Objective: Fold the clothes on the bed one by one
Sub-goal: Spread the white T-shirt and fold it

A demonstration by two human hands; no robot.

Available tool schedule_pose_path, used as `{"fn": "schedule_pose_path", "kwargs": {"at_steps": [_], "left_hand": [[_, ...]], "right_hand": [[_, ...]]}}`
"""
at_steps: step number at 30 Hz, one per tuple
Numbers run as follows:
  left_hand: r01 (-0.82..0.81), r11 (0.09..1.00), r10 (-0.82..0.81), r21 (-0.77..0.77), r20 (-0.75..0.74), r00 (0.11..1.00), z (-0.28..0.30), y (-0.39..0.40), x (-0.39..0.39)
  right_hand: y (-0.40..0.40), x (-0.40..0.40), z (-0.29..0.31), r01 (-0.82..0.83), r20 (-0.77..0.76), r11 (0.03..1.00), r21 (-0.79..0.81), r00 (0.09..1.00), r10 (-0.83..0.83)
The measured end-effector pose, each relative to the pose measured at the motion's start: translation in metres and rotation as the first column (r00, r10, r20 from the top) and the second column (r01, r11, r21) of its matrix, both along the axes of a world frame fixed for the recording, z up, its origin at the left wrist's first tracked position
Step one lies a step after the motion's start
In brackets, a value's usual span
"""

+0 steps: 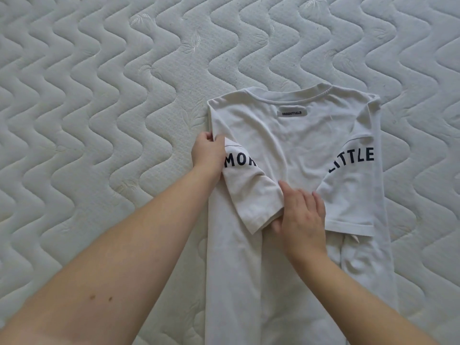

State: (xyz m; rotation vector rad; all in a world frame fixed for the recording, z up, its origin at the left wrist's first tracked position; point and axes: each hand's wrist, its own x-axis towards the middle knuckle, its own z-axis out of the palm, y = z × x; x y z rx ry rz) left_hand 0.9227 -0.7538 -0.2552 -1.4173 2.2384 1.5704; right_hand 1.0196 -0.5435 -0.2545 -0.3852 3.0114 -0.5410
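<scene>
Cotton, soft and limp, made up the white T-shirt (293,150) lying right of centre on the bed (99,95), its left sleeve pinched between left hand (207,151) fingers, right hand (302,216) curled round the cuff, its firmest hold.

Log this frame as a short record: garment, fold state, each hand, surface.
garment: white T-shirt, collar away from the person, grey label below the collar
fold state: both sides turned in over the middle; right sleeve lies flat, left sleeve being laid down; not yet folded lengthwise
left hand: left hand pinches the shirt's left folded edge at the sleeve top
right hand: right hand holds the left sleeve's hem, fingers on top and thumb under it
surface: quilted white mattress
other clothes: none in view
</scene>
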Motion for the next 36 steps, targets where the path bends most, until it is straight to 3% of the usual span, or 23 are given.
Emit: {"fn": "schedule_pose_path", "kwargs": {"at_steps": [6,10,16,21,26,28,32,36], "left_hand": [[0.072,0.913,-0.113,0.402,0.079,0.990,0.010,0.018,0.045],[0.110,0.828,-0.221,0.550,0.139,0.965,0.011,0.035,0.091],[-0.005,0.911,-0.015,0.413,0.045,0.999,0.007,0.039,0.106],[0.058,0.974,-0.065,0.218,0.027,0.998,0.004,0.039,0.108],[0.115,0.947,-0.152,0.299,0.103,0.983,0.010,0.051,0.125],[0.109,0.945,-0.152,0.308,0.118,0.981,0.009,0.053,0.133],[0.086,0.974,-0.099,0.211,0.052,0.994,0.007,0.049,0.145],[0.206,0.975,-0.212,0.080,0.072,0.975,0.008,0.049,0.154]], "right_hand": [[0.007,0.002,0.009,0.083,0.040,0.974,-0.212,0.996,-0.076],[0.001,0.003,0.007,0.146,0.229,0.980,-0.134,0.967,-0.113],[0.004,-0.007,0.017,0.221,0.330,0.961,-0.167,0.931,-0.156],[0.022,-0.003,0.018,0.210,0.262,0.943,-0.257,0.955,-0.141],[0.023,0.005,0.011,0.020,0.224,0.999,0.029,0.974,-0.026],[0.017,0.008,0.011,0.014,0.226,0.995,0.101,0.973,-0.037],[0.019,0.007,0.012,0.132,0.291,0.988,0.076,0.945,-0.149],[0.032,0.016,0.003,0.035,0.102,0.970,0.241,0.993,-0.061]]}}
